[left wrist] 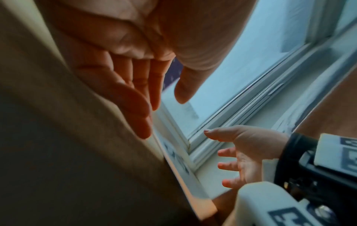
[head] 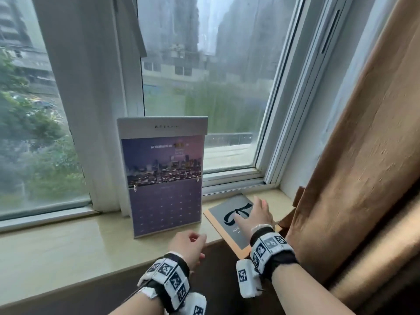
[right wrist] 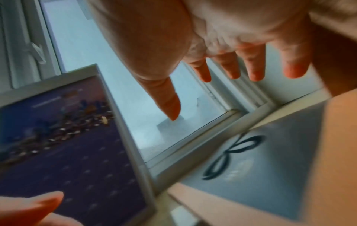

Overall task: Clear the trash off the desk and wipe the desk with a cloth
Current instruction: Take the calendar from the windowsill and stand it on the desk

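A grey card [head: 227, 220] with a black bow drawn on it lies on a tan envelope [head: 221, 233] at the right end of the beige window ledge [head: 68, 244]. My right hand [head: 252, 210] hovers over the card with fingers spread and holds nothing; I cannot tell whether it touches. In the right wrist view the spread fingers [right wrist: 255, 67] hang above the card [right wrist: 251, 165]. My left hand [head: 195, 238] is at the ledge's front edge, empty and relaxed, just below the calendar. No cloth is in view.
A purple desk calendar [head: 163, 178] stands upright on the ledge left of the card. A brown curtain [head: 352, 155] hangs close on the right, a white sheer curtain [head: 91, 110] behind the calendar. The window frame [head: 234, 178] borders the ledge's back.
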The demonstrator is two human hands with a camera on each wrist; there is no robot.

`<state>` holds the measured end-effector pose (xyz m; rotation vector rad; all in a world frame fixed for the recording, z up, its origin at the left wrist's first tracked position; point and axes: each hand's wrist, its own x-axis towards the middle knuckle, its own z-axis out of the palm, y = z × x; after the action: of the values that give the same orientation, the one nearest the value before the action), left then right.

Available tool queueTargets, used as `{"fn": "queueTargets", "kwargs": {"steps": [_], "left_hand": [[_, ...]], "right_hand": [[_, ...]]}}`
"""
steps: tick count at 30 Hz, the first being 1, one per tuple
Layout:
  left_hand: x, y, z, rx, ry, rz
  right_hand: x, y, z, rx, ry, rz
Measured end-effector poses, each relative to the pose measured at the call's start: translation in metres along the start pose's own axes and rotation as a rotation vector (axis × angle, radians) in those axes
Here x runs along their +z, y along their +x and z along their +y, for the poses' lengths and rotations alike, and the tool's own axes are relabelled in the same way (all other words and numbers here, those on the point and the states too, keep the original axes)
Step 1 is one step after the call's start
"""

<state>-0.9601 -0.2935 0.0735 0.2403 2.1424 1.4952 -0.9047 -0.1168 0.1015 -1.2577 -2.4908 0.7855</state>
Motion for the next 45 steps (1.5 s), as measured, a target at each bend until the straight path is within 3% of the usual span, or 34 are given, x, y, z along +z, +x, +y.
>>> {"fn": "queueTargets", "kwargs": {"steps": [2,5,8,11,16,21,25,30,39,45], "left_hand": [[-0.034,-0.002,0.002,0.154,0.064,0.199],[-0.078,-0.005,0.01,0.311,-0.019,0.479],[-0.112,0.004,0.021,0.407,-0.039,0.627],[-0.136,0.017,0.034,0.386,0.087,0.542],[-0.138,0.021,0.048,0.379,0.036,0.275],[-0.132,0.016,0.049,0.391,-0.041,0.279],[-0.13,0.016,0.04,0.496,-0.082,0.257],[-0.115,-0.004,0.035,0.653,-0.147,0.237],[-0.028,-0.047,0.057,0.833,-0.182,0.113],[0.048,-0.108,0.065,0.933,-0.253,-0.042]], "right_hand": [[0.005,-0.008,-0.028,-0.127,0.103,-0.104],[0.016,-0.015,-0.062,-0.242,0.232,-0.235],[0.021,-0.013,-0.092,-0.277,0.401,-0.235],[0.022,-0.006,-0.116,-0.286,0.593,-0.262],[0.022,-0.005,-0.136,-0.283,0.8,-0.239],[0.018,-0.016,-0.13,-0.286,0.88,-0.217],[0.004,-0.032,-0.118,-0.33,0.941,-0.218],[-0.02,-0.062,-0.086,-0.448,0.895,-0.165],[-0.072,-0.098,0.001,-0.391,0.792,0.069],[-0.11,-0.15,0.082,-0.325,0.841,0.256]]}}
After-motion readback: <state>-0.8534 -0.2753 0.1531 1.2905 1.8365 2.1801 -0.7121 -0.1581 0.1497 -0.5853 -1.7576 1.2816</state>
